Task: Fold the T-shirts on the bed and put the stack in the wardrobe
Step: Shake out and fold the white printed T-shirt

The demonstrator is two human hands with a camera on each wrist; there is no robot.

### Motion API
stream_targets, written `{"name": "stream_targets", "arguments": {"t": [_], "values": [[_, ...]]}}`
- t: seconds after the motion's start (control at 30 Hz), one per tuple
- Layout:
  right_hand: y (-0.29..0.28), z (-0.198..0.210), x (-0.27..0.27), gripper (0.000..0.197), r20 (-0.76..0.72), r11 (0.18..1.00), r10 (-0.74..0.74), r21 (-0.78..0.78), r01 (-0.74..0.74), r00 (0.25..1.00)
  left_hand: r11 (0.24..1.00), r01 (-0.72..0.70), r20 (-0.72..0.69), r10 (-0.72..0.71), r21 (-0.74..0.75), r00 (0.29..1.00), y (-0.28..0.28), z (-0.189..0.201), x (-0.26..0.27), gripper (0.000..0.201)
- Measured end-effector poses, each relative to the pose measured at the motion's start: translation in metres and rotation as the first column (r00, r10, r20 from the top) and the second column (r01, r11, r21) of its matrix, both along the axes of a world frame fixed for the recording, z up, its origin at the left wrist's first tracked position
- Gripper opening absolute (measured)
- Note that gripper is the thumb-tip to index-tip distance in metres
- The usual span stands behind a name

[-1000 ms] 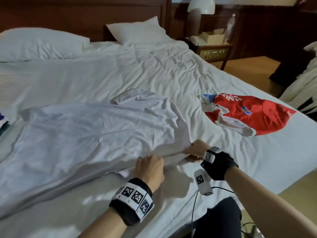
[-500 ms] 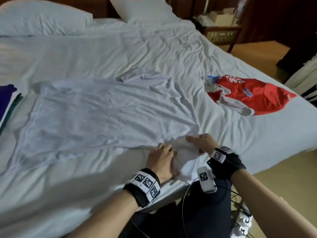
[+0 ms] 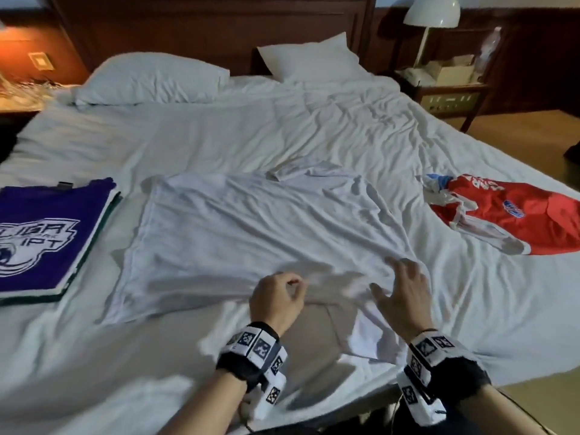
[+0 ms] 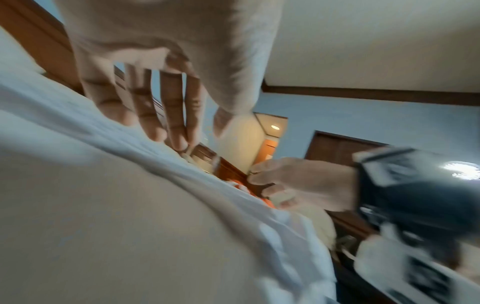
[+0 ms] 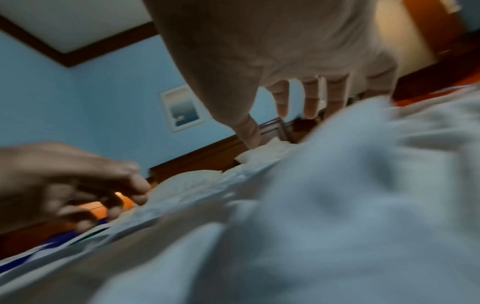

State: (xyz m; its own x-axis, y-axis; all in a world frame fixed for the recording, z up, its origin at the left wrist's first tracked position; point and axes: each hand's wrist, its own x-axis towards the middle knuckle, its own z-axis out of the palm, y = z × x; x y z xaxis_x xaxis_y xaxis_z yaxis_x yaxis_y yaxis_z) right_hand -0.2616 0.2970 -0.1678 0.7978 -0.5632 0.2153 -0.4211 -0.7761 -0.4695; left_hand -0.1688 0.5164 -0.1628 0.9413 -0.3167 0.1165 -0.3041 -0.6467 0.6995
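**Two hands over a white T-shirt on a hotel-style bed**

A wide bed (image 3: 314, 127) with rumpled white sheets fills the room, backed by a dark wooden headboard (image 3: 204, 29). Two white pillows (image 3: 150, 78) lie at its head. To the right stands a bedside stand (image 3: 452, 95) with a white lamp (image 3: 431, 14). The walls are pale blue in the wrist views.

A white T-shirt (image 3: 251, 233) lies spread flat in the middle of the bed, its near edge bunched and creased close to the person. The left hand (image 3: 276, 298) hangs just above that near edge, fingers loosely curled; in the left wrist view the fingers (image 4: 179, 123) point down toward the cloth with nothing between them, so the grip is empty and relaxed. The right hand (image 3: 405, 293) is just beside it to the right, fingers spread and extended over the shirt's bunched part; its grip is also empty. Motion blur hides whether the fingertips touch the fabric. Both wrists wear black bands with square-patterned markers.

At the left edge of the bed, well apart from the white shirt, sits a folded stack (image 3: 47, 240) topped by a purple T-shirt with a white printed logo. To the right, near the bed's far side, a red T-shirt (image 3: 514, 218) with white and blue trim lies crumpled and unfolded.
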Motion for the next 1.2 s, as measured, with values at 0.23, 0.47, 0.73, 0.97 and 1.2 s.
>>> {"name": "stream_targets", "arguments": {"t": [0.23,0.47,0.73,0.97,1.2], "values": [[0.153,-0.015,0.085,0.053,-0.209,0.746,0.663,0.108,-0.657,0.719,0.686,-0.685,-0.07,0.717,0.244,0.694,0.198,-0.002,0.099,0.046],[0.188,-0.025,0.123,0.061,-0.483,0.731,0.613,0.046,-0.681,0.626,0.75,-0.579,-0.387,0.661,0.32,0.643,0.27,-0.027,0.112,0.06],[0.176,0.009,0.108,0.087,-0.151,0.657,0.746,0.007,-0.754,0.649,0.643,-0.699,-0.451,0.547,-0.314,0.705,0.284,0.001,0.105,0.027],[0.168,-0.031,0.1,0.084,-0.334,0.531,0.789,-0.052,-0.846,0.516,0.612,-0.78,-0.52,0.628,-0.13,0.579,0.3,-0.025,0.069,0.03],[0.17,-0.026,0.084,0.081,-0.39,0.531,0.792,0.061,-0.845,0.469,0.674,-0.733,-0.386,0.704,0.095,0.597,0.307,-0.019,0.06,0.023]]}}
